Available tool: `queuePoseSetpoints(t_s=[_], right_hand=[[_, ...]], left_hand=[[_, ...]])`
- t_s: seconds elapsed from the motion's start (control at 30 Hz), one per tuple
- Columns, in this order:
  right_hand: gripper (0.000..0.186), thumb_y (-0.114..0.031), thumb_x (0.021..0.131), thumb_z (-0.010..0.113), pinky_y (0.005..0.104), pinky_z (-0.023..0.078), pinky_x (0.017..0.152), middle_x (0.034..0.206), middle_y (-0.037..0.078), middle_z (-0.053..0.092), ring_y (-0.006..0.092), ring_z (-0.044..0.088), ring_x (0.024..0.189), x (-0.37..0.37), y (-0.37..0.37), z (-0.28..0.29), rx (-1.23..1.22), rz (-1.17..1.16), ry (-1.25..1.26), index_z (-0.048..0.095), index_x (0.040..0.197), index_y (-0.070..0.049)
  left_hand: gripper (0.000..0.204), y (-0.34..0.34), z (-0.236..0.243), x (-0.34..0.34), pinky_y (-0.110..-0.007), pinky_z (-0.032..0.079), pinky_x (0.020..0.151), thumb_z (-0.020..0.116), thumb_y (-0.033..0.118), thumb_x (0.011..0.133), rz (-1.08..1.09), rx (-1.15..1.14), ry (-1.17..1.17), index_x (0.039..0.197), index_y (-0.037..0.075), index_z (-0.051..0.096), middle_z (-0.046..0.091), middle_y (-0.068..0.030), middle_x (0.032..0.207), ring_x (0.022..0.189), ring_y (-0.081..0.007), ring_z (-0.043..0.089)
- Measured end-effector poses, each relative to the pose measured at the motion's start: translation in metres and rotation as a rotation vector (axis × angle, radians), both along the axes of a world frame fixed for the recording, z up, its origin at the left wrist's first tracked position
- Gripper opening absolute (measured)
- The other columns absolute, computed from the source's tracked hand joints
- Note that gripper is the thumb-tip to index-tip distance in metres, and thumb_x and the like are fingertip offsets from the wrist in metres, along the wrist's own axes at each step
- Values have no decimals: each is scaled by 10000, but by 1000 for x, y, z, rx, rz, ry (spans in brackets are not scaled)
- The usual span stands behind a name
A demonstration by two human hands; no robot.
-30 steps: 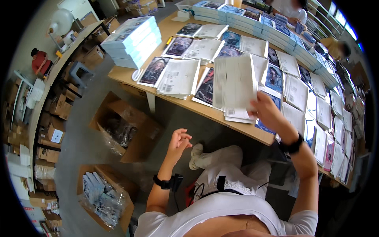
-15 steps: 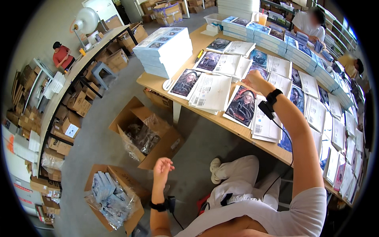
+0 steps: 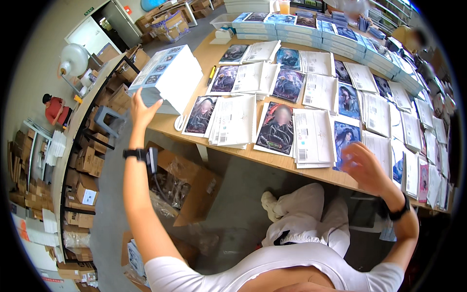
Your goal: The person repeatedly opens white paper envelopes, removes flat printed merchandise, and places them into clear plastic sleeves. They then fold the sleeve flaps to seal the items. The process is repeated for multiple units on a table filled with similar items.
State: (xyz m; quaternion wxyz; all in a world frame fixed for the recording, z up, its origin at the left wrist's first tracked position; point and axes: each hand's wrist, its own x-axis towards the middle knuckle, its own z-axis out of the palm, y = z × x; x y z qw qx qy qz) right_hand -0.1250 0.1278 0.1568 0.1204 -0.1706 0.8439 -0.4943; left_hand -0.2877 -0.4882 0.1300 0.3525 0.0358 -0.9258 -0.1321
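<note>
My left hand (image 3: 144,107) is at the near left corner of a tall stack of white-and-blue boxes (image 3: 168,80). Its thumb and fingers are spread; whether they touch the stack I cannot tell. Above the table's front edge, my right hand (image 3: 365,169) hangs slightly blurred, fingers loosely apart, with nothing seen in it. Close to it lie a blue illustrated card (image 3: 346,136) and a pile of white envelopes (image 3: 314,136). Left of those is a dark illustrated card (image 3: 275,129). More cards and envelope piles, such as this pile (image 3: 234,119), lie in rows across the wooden table (image 3: 204,58).
A row of blue boxes (image 3: 296,34) lines the table's far side. A yellow pen (image 3: 212,75) lies by the stack. Below stands an open carton (image 3: 199,194) with plastic wrap. At left, a person in red (image 3: 58,112) stands behind a long bench (image 3: 92,92).
My left hand has risen from beside the cartons to the box stack. My right hand has drawn back from the middle cards toward the table's front edge. The view has shifted.
</note>
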Motion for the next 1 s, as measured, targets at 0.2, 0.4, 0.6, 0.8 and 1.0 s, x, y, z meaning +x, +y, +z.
queuePoseSetpoints(t_s=[0.2, 0.4, 0.6, 0.8, 1.0], right_hand=[[291, 42, 825, 552, 202, 445, 667, 1114, 59, 485, 100, 566, 799, 93, 102, -9, -88, -551, 28, 502, 1101, -34], [239, -30, 859, 549, 183, 424, 634, 1097, 35, 516, 60, 564, 763, 150, 152, -25, -23, -827, 91, 504, 1093, -32], [237, -16, 850, 528, 188, 434, 645, 1036, 3, 537, 61, 584, 780, 173, 175, -33, 11, -873, 36, 506, 1085, -38], [260, 44, 814, 518, 203, 448, 667, 1024, 9, 542, 82, 587, 805, 150, 163, -31, -31, -811, 9, 521, 1060, -40], [207, 80, 783, 563, 244, 491, 631, 841, 69, 559, 118, 597, 723, 121, 116, -21, 169, -534, 137, 539, 963, -20]], left_hand=[[876, 1, 3, -93, -427, 357, 1011, 799, 432, 600, 119, -34, -149, 1329, 150, 403, 417, -218, 1327, 1270, -357, 357], [741, -21, -6, -103, -429, 451, 900, 782, 224, 610, 103, -236, -194, 1264, 105, 455, 544, -193, 1172, 1086, -383, 515], [502, 15, 10, -80, -426, 462, 851, 678, 133, 742, 161, -293, -69, 1207, 49, 512, 582, -210, 1111, 1017, -384, 560], [396, -6, 55, -16, -414, 437, 872, 635, 104, 833, -11, -374, 237, 1190, -16, 510, 555, -210, 1136, 1019, -376, 539], [375, 32, 81, 98, -373, 459, 859, 659, 105, 839, 6, -483, 406, 1178, -12, 548, 569, -177, 1148, 1011, -316, 566]])
